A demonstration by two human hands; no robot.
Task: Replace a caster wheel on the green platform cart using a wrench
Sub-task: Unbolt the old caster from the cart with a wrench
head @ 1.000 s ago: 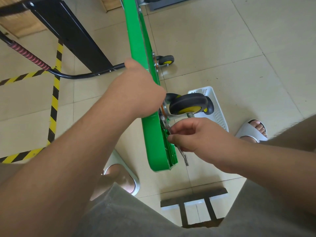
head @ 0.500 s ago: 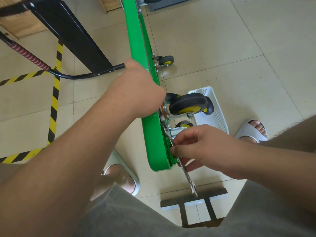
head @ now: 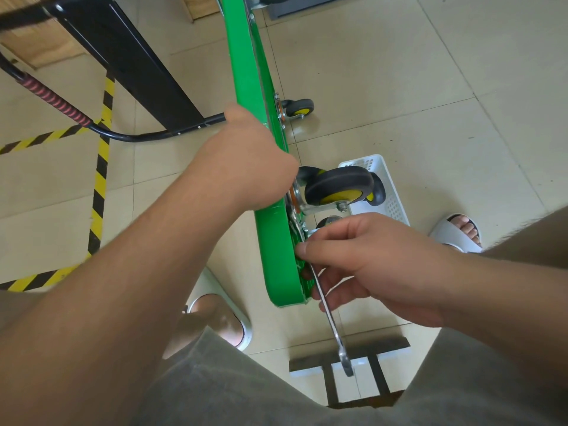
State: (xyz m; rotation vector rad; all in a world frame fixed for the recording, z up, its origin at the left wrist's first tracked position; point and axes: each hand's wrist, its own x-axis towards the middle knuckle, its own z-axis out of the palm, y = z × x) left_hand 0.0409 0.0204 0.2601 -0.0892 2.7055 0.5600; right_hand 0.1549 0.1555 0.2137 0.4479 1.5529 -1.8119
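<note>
Cart: the green platform cart (head: 273,256) is stood on its edge on the floor, its underside turned to the right.
Left hand: the left hand (head: 246,161) is clamped over the cart's upper edge, fingers curled round it, so the cart is kept steady.
Right hand: the right hand (head: 368,259) is held at the cart's near corner, its thumb and fingers pinched together on the wrench (head: 329,312).
Caster: the caster wheel (head: 338,186) is seen mounted on the underside, just above the right hand.
Change: over the last second the wrench's free end has been swung down and toward the wearer, and much more of the shank is now shown below the hand.
Meaning: a mounting bolt is judged to be partway through a turn, so the wheel is not yet freed or fully fixed.
Doubt: the wrench head is hidden behind the fingers, so neither its seating on the bolt nor the direction of turning can be confirmed.
Basket: a white basket (head: 390,192) is set on the floor behind the caster, and what is probably another wheel lies in it.
</note>
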